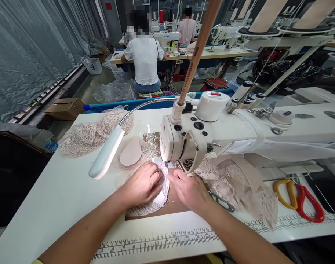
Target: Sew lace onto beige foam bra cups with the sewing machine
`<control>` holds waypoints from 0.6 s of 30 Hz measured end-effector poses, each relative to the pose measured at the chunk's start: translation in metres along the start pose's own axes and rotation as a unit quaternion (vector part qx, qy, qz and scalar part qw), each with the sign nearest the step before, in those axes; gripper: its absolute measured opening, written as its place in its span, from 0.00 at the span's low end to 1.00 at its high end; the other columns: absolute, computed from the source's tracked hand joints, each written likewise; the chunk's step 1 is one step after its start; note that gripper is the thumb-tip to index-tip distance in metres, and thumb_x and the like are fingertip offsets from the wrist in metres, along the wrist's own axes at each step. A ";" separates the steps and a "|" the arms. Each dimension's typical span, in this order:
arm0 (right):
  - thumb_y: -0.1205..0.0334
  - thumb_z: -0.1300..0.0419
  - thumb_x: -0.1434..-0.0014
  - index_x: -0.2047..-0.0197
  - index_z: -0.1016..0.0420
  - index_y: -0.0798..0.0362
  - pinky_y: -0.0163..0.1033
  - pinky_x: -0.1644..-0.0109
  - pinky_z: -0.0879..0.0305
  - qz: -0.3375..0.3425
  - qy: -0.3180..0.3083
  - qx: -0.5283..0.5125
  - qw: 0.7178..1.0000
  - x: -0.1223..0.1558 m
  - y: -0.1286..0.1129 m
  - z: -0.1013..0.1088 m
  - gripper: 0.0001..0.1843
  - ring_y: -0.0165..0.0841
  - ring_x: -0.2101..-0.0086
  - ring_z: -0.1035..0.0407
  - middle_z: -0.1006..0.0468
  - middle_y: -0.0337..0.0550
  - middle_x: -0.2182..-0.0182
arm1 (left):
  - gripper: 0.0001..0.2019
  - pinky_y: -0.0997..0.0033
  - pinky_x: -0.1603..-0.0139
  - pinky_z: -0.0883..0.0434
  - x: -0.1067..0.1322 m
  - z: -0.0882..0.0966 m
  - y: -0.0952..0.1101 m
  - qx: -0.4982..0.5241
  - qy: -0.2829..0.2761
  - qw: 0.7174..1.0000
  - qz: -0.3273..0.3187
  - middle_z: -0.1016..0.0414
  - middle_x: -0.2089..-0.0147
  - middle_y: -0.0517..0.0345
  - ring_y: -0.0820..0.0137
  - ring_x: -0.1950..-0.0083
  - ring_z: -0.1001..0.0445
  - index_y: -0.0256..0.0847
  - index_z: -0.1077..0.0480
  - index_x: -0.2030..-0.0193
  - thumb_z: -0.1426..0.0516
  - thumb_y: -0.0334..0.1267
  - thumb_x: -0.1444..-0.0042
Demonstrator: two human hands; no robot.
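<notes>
A pale lace bra cup [145, 210] with a white inner patch lies on the brown plate [179, 203] of the sewing machine [170, 135]. Its upper edge reaches under the presser foot [170, 165]. My left hand [144, 183] rests over the lace with its fingers curled and pressed together on it. At the cup's right edge, close to the foot, my right hand [190, 190] has thumb and forefinger at the lace, the other fingers folded. Part of the cup is hidden under my left hand. Thread snips [224, 201] lie partly beneath my right wrist.
Lace cups [82, 137] are heaped at left, with a smooth beige pad [131, 151] nearer. A white lamp [106, 154] arches over the table. Lace scraps [236, 179] and red-and-yellow-handled scissors [310, 203] lie right. A ruler strip [156, 242] runs along the front. A co-worker [144, 55] sits ahead.
</notes>
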State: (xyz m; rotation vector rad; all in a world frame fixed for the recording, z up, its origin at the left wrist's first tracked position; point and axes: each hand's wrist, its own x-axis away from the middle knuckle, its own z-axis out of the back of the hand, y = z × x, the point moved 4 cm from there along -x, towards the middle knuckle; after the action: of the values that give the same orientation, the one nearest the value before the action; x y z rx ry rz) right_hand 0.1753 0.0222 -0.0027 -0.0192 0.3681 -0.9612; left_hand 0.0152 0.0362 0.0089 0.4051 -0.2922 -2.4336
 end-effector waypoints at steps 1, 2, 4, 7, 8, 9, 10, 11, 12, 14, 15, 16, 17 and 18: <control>0.74 0.48 0.42 0.54 0.22 0.50 0.35 0.71 0.46 -0.004 0.001 0.008 1.000 0.000 0.000 -0.001 0.19 0.30 0.74 0.38 0.25 0.41 0.69 | 0.10 0.56 0.55 0.32 -0.001 0.000 -0.001 -0.001 0.002 1.000 0.000 0.31 0.60 0.46 0.59 0.56 0.34 0.35 0.32 0.54 0.49 0.36 0.39; 0.73 0.48 0.42 0.53 0.22 0.50 0.35 0.71 0.46 -0.009 0.002 0.017 1.000 -0.001 0.000 -0.002 0.19 0.30 0.74 0.37 0.24 0.41 0.67 | 0.10 0.56 0.55 0.32 -0.002 0.001 -0.002 -0.002 0.005 1.000 -0.001 0.31 0.61 0.46 0.59 0.56 0.34 0.34 0.32 0.54 0.49 0.36 0.38; 0.73 0.49 0.42 0.50 0.23 0.49 0.36 0.70 0.44 -0.016 0.006 0.030 0.999 -0.001 -0.001 -0.003 0.21 0.31 0.72 0.35 0.23 0.42 0.63 | 0.10 0.55 0.53 0.32 -0.003 0.002 -0.004 -0.005 0.013 1.000 -0.002 0.30 0.60 0.45 0.59 0.55 0.33 0.34 0.31 0.54 0.49 0.36 0.38; 0.73 0.50 0.41 0.47 0.24 0.48 0.36 0.68 0.41 -0.021 0.009 0.034 0.999 -0.003 -0.001 -0.003 0.23 0.33 0.68 0.33 0.23 0.43 0.59 | 0.10 0.53 0.47 0.33 -0.004 0.001 -0.004 -0.012 0.032 0.999 -0.019 0.29 0.54 0.44 0.58 0.49 0.33 0.35 0.32 0.53 0.49 0.33 0.38; 0.73 0.50 0.41 0.47 0.25 0.48 0.36 0.67 0.40 -0.020 0.009 0.034 0.999 -0.004 -0.001 -0.002 0.23 0.33 0.67 0.32 0.23 0.43 0.59 | 0.10 0.52 0.44 0.34 -0.004 0.000 -0.004 -0.014 0.034 0.999 -0.027 0.29 0.52 0.44 0.58 0.48 0.33 0.36 0.32 0.53 0.49 0.32 0.38; 0.72 0.50 0.41 0.47 0.25 0.48 0.36 0.67 0.40 -0.019 0.009 0.035 0.999 -0.004 -0.001 -0.002 0.23 0.34 0.67 0.32 0.23 0.44 0.58 | 0.10 0.51 0.42 0.36 -0.003 -0.002 -0.005 -0.015 0.031 0.999 -0.035 0.29 0.51 0.44 0.58 0.47 0.33 0.36 0.32 0.52 0.50 0.31 0.38; 0.72 0.50 0.41 0.47 0.25 0.48 0.36 0.67 0.40 -0.017 0.008 0.036 0.999 -0.004 -0.001 -0.001 0.23 0.33 0.67 0.32 0.23 0.44 0.58 | 0.10 0.51 0.40 0.37 -0.002 -0.004 -0.005 -0.015 0.024 0.999 -0.043 0.28 0.51 0.45 0.59 0.47 0.32 0.36 0.31 0.52 0.50 0.29 0.39; 0.72 0.50 0.41 0.47 0.25 0.48 0.36 0.67 0.40 -0.016 0.005 0.037 0.999 -0.004 -0.001 -0.001 0.23 0.33 0.67 0.32 0.23 0.44 0.57 | 0.11 0.51 0.40 0.37 -0.001 -0.006 -0.005 -0.014 0.015 0.999 -0.049 0.27 0.52 0.45 0.60 0.48 0.31 0.36 0.31 0.53 0.50 0.29 0.39; 0.72 0.50 0.41 0.47 0.25 0.48 0.36 0.68 0.40 -0.014 0.002 0.039 0.999 -0.004 -0.001 -0.001 0.23 0.33 0.68 0.33 0.23 0.45 0.57 | 0.11 0.51 0.39 0.37 0.000 -0.007 -0.005 -0.011 0.006 0.998 -0.053 0.27 0.53 0.46 0.61 0.50 0.30 0.36 0.31 0.53 0.50 0.28 0.39; 0.73 0.49 0.42 0.47 0.25 0.48 0.35 0.68 0.40 -0.013 -0.004 0.041 0.999 -0.003 -0.001 -0.002 0.23 0.32 0.69 0.33 0.23 0.45 0.58 | 0.11 0.52 0.40 0.36 0.002 -0.010 -0.006 -0.008 -0.002 0.998 -0.059 0.26 0.53 0.46 0.62 0.51 0.29 0.36 0.31 0.52 0.50 0.28 0.39; 0.73 0.49 0.42 0.47 0.24 0.48 0.35 0.69 0.40 -0.012 -0.007 0.041 0.999 -0.002 -0.001 -0.003 0.23 0.31 0.69 0.34 0.23 0.45 0.58 | 0.12 0.52 0.39 0.36 0.002 -0.010 -0.007 -0.008 0.000 0.998 -0.061 0.26 0.52 0.46 0.62 0.50 0.29 0.36 0.31 0.50 0.49 0.28 0.40; 0.73 0.48 0.43 0.47 0.25 0.49 0.35 0.69 0.41 -0.012 -0.009 0.041 0.999 -0.002 -0.001 -0.003 0.23 0.31 0.70 0.34 0.23 0.45 0.59 | 0.13 0.51 0.39 0.36 0.003 -0.010 -0.007 -0.009 0.005 0.998 -0.061 0.26 0.51 0.45 0.61 0.49 0.30 0.36 0.32 0.49 0.49 0.28 0.40; 0.74 0.48 0.43 0.47 0.25 0.49 0.35 0.69 0.41 -0.010 -0.008 0.042 0.999 -0.001 -0.001 -0.004 0.24 0.31 0.70 0.34 0.24 0.45 0.60 | 0.14 0.51 0.40 0.36 0.002 -0.010 -0.007 -0.011 0.013 0.998 -0.062 0.27 0.49 0.45 0.61 0.48 0.30 0.35 0.32 0.47 0.49 0.28 0.40; 0.74 0.48 0.43 0.47 0.25 0.49 0.35 0.69 0.42 -0.009 -0.005 0.043 0.999 -0.001 -0.001 -0.005 0.24 0.30 0.71 0.35 0.24 0.45 0.60 | 0.15 0.52 0.41 0.35 0.002 -0.009 -0.006 -0.012 0.021 0.998 -0.062 0.27 0.48 0.44 0.60 0.47 0.31 0.35 0.33 0.46 0.48 0.28 0.40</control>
State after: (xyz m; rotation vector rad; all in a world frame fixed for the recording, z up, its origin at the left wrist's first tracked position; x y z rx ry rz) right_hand 0.1725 0.0229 -0.0065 0.0504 0.3174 -0.9931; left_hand 0.0135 0.0389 -0.0020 0.4761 -0.2239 -2.5443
